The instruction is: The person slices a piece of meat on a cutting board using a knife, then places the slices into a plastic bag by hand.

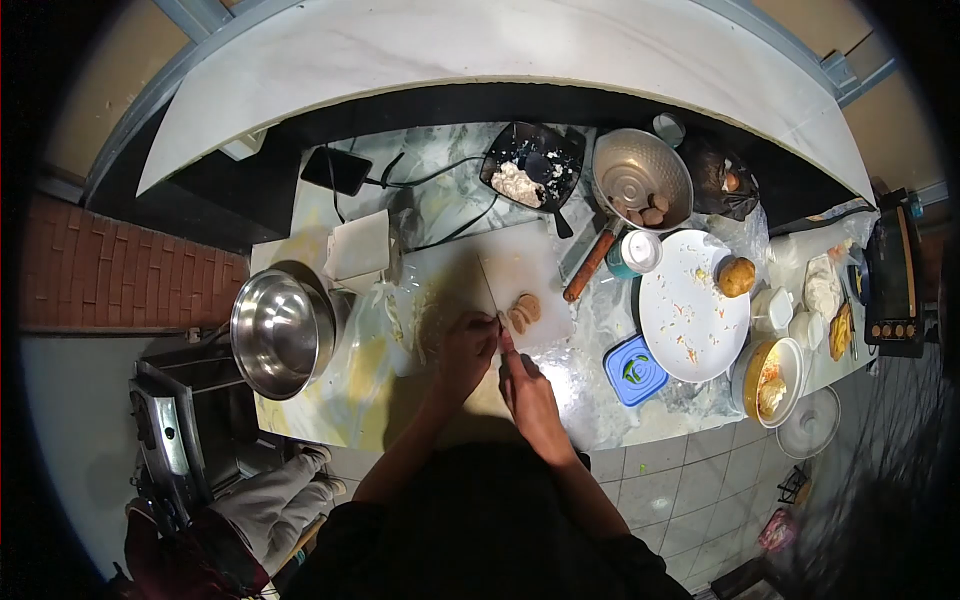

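Observation:
My right hand [528,388] is closed round the handle of a knife, whose thin blade [489,283] points away from me over the white cutting board [545,262]. My left hand [467,358] is beside it, fingers pinched together close to the base of the blade. What those fingers hold, if anything, is hidden. Just right of the blade lie several brown, sausage-like slices [525,312], overlapping on the board.
Left stands a steel bowl [275,335]. Behind the board are a black dish [545,165] with white crumbly food and a saucepan [625,165] with brown pieces. Right are a white plate [690,325], a potato [737,277] and a blue-rimmed container [635,370]. Someone sits lower left [280,505].

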`<state>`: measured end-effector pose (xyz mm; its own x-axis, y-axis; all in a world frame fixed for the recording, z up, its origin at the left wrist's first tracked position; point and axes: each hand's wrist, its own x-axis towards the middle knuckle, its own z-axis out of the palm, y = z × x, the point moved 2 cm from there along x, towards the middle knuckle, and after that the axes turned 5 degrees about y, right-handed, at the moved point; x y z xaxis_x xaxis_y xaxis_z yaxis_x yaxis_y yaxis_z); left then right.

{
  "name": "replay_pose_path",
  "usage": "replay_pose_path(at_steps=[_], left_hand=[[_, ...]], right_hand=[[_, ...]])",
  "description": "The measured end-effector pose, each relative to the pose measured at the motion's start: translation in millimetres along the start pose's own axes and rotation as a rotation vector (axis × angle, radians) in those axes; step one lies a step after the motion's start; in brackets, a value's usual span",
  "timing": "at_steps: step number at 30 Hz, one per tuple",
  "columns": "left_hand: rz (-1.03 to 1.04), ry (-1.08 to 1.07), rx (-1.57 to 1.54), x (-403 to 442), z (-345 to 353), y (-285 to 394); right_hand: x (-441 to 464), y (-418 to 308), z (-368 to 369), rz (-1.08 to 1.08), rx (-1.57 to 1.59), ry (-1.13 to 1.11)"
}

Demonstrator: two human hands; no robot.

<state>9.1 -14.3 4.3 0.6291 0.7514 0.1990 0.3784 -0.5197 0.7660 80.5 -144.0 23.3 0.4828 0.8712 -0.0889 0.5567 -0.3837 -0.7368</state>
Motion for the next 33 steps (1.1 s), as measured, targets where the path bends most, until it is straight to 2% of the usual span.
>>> replay_pose_path(at_steps=[9,12,14,17,21,23,26,30,32,33], left_hand=[[-0.002,-0.025,-0.071,3,-2,0],[-0.052,-0.064,-0.124,2,-3,0],[-0.162,-0.106,-0.342,1,-1,-2],[-0.237,-0.143,-0.377,-1,0,-4],[-0.292,-0.114,-0.406,0,-3,1],[-0.339,-0.166,-0.5,1,-4,2],[-0.294,-0.099,-0.552,2,-3,4],[-0.314,-0.145,-0.581,3,-5,0],[-0.151,-0.159,-0.352,5,-7,-2],[-0.151,-0.16,-0.352,4,-5,-4]], right_hand=[[-4,15,-1,-0.035,0.166,0.13],[-3,16,1,0.019,0.221,0.057],[-2,15,0,0.032,0.223,0.049],[0,15,0,-0.016,0.212,0.125],[1,16,1,-0.028,0.228,0.141],[2,15,0,-0.031,0.228,0.138],[3,13,-1,-0.026,0.232,0.144],[3,10,-4,-0.017,0.242,0.146],[2,7,-5,-0.003,0.246,0.153],[2,6,-7,-0.002,0.246,0.153]])
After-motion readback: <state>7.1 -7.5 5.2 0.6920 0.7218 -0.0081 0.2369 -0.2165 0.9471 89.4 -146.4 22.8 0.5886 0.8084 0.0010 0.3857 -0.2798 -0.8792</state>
